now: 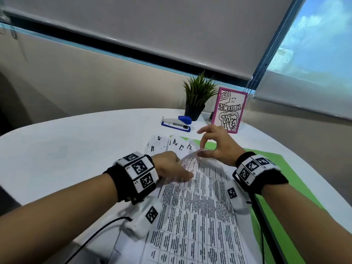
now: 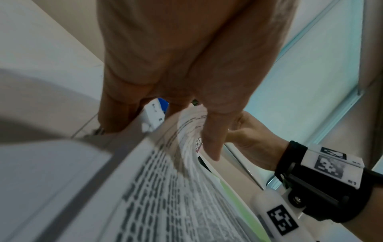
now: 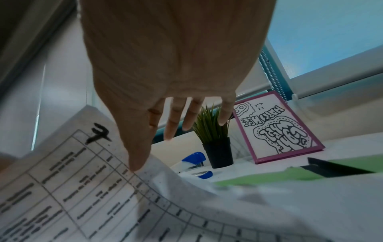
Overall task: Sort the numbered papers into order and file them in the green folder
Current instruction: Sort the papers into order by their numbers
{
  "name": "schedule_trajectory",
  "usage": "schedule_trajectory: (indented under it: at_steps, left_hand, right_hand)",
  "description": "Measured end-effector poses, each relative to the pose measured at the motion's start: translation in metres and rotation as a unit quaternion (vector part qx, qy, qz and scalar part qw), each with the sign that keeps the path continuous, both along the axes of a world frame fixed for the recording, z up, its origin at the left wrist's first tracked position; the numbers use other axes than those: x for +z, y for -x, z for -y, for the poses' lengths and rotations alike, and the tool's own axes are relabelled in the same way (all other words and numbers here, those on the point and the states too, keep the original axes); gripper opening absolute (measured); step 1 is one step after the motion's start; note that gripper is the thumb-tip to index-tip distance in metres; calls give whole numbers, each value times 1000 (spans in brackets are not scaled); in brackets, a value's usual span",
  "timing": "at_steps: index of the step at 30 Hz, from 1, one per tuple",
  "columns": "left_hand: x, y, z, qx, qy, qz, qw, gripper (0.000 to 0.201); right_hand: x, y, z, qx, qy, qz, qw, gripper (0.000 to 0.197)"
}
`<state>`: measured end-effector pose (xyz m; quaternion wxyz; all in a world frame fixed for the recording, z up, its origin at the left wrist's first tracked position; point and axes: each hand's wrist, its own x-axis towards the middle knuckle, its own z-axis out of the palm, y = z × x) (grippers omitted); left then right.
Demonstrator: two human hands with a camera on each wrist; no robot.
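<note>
Your left hand (image 1: 169,166) rests on the stack of numbered papers (image 1: 196,212), fingers laid fairly straight along the top sheet where its far edge curls upward; from the left wrist view the fingers (image 2: 211,140) press against the lifted, fanned edges, so this grip is wide and flat, not closed round anything. Your right hand (image 1: 217,145) is just beyond the stack's far end: thumb and forefinger pinch the raised corner of the top sheet, while the other fingers spread loosely above it. In the right wrist view that curled sheet (image 3: 103,188) shows a printed table with a handwritten 7 near its corner.

The stack lies on the white worktop (image 1: 57,149), and the green folder (image 1: 285,174) lies flat partly under the stack and out to its right. More sheets with handwritten numbers (image 1: 171,145) fan out at the stack's far end, touching it.

Beyond the stack, well apart from it, lie a blue and white stapler (image 1: 177,123), a small potted plant (image 1: 196,98) just behind the stapler, and a pink-framed drawing (image 1: 229,109) leaning upright to the plant's right.
</note>
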<state>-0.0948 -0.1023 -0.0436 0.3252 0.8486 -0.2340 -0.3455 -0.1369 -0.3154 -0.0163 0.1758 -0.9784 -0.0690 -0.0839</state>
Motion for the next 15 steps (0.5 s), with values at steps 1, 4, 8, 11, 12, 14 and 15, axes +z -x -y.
schedule_trajectory:
  at_steps: [1, 4, 8, 11, 12, 14, 15]
  left_hand:
    - [1, 1, -1, -3, -6, 15, 1000, 55]
    - [7, -1, -3, 21, -66, 147, 987, 69]
    - [13, -10, 1, 52, -59, 253, 964, 39]
    - [9, -12, 9, 42, -54, 183, 981, 18]
    - [7, -10, 11, 43, -58, 162, 984, 18]
    - [1, -11, 13, 48, -52, 128, 989, 20]
    - [-2, -13, 13, 47, -48, 118, 991, 20]
  right_hand:
    - [0, 4, 3, 9, -25, -7, 1000, 20]
    - [-3, 18, 17, 12, -84, -37, 996, 20]
    - [-9, 28, 30, -38, -54, -46, 997, 18]
    - [-12, 28, 32, -45, -47, -63, 996, 9]
    - [-13, 26, 31, -47, -41, -67, 996, 5]
    - [-16, 21, 31, -57, -26, -70, 996, 3]
    - [-18, 19, 30, -61, -16, -75, 995, 3]
